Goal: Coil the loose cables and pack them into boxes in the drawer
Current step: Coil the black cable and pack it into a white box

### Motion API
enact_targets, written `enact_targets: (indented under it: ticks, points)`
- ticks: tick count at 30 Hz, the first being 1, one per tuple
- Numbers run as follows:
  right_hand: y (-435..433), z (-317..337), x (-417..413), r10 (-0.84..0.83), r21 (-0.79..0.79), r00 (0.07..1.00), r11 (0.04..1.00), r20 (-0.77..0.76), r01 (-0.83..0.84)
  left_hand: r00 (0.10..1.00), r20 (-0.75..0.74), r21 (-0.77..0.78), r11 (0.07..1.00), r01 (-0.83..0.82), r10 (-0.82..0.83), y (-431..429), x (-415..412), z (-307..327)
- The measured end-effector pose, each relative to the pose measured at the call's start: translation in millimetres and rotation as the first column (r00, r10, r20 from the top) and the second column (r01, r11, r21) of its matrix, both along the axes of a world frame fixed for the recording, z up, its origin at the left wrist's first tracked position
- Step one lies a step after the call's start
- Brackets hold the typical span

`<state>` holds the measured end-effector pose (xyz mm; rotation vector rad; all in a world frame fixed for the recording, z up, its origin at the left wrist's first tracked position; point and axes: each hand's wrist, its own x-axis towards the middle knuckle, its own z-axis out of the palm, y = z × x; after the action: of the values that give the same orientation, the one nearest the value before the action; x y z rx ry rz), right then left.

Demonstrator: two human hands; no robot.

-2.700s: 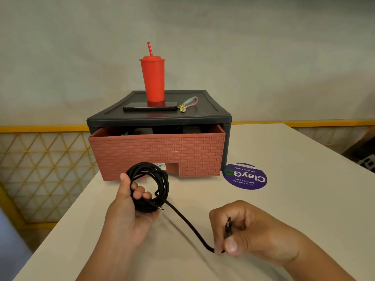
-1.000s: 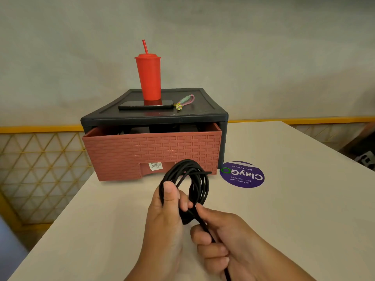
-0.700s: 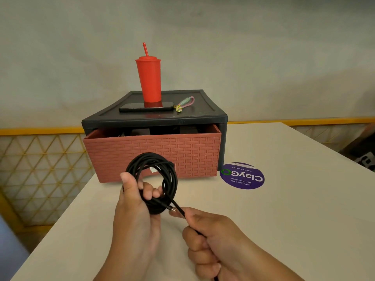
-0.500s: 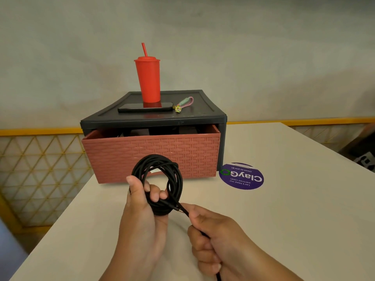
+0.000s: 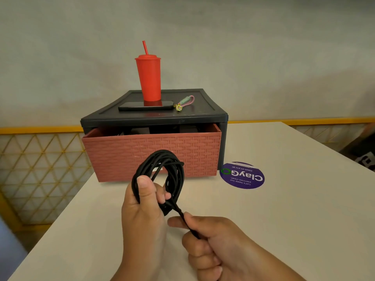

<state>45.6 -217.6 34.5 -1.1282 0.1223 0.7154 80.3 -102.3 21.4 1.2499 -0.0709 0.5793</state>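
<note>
A black cable (image 5: 172, 171), wound into a coil, is held upright over the table in front of the drawer. My left hand (image 5: 143, 211) grips the coil's left side, thumb pressed on top of the loops. My right hand (image 5: 211, 240) grips the cable's free tail just below the coil, fingers curled round it. The brick-patterned red drawer (image 5: 150, 154) stands pulled partly out of its black case (image 5: 154, 117). Dark shapes, possibly boxes, show inside the drawer under the case's rim; I cannot make them out.
On the case stand a red tumbler with a straw (image 5: 149, 78), a dark phone (image 5: 146, 105) and a pink keychain (image 5: 185, 102). A purple round sticker (image 5: 242, 175) lies on the white table (image 5: 294, 199) right of the drawer. A yellow lattice rail (image 5: 38, 159) runs at the left.
The long loose tail has been wound onto the coil; my right hand moved in from the right and now holds the short tail close under the coil, which has shifted slightly rightward.
</note>
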Motion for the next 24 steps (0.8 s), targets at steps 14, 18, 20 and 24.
enact_targets:
  ticks: [14, 18, 20, 24]
  points:
    - [-2.1, -0.3, -1.6, -0.003, -0.126, 0.965, 0.991, 0.263, 0.037, 0.983, -0.059, -0.221, 0.963, 0.155, -0.171, -8.7, -7.8, 8.7]
    - [-1.4, -2.7, -2.7, -0.016, -0.033, 0.969, 0.999, 0.248, 0.025, 0.962, -0.058, -0.315, 0.919, 0.237, -0.268, -11.8, -10.1, 12.5]
    - [1.4, -3.3, -3.2, -0.042, -0.004, 0.966, 0.999, 0.256, 0.044, 0.953, -0.061, -0.329, 0.908, 0.260, -0.296, -13.4, -10.9, 12.6]
    - [3.2, -2.8, -3.4, -0.089, 0.030, 0.962, 0.996, 0.260, 0.084, 0.945, -0.050, -0.347, 0.892, 0.288, -0.324, -15.9, -11.2, 11.1]
